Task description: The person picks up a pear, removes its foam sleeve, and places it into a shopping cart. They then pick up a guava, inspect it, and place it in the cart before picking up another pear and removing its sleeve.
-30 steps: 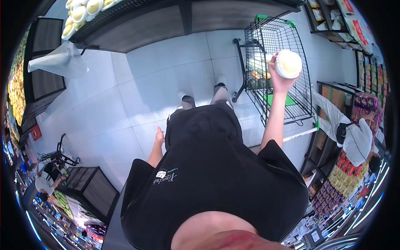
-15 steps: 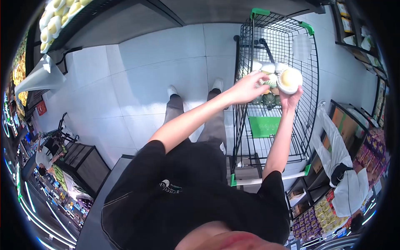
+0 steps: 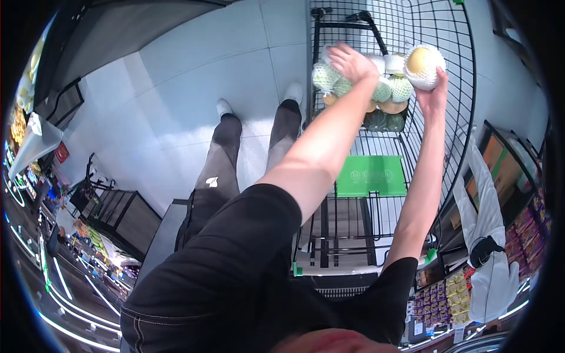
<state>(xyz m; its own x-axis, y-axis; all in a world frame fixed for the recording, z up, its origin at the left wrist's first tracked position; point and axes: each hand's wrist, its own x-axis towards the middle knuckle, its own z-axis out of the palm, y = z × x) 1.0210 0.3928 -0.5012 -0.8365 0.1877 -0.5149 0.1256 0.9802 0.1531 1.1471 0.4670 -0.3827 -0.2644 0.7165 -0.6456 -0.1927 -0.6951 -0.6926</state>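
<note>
My right hand (image 3: 434,94) holds up a round yellow fruit (image 3: 421,60) in a white foam net, over the right side of the shopping cart (image 3: 463,106). My left hand (image 3: 355,63) is spread above the fruit pile, its fingertips slightly blurred and nothing visible in its grasp. Below the hands lie green fruits in white foam nets (image 3: 402,88), one of them (image 3: 325,77) at the pile's left side. Brownish-yellow fruits (image 3: 393,106) sit nearer to me, beside dark green ribbed produce (image 3: 376,121) at the pile's near edge. My left forearm hides part of the pile.
A green plate (image 3: 371,176) is fixed to the cart's near part. White plastic bags (image 3: 491,259) hang at the right, beside shelves of packaged goods (image 3: 432,303). A dark display stand (image 3: 126,217) and a clear plastic bag (image 3: 38,141) are at the left.
My view has shifted, and the cart and fruit pile appear larger. My left hand has moved away from the held fruit, towards the pile's far left. My right hand still holds the yellow fruit.
</note>
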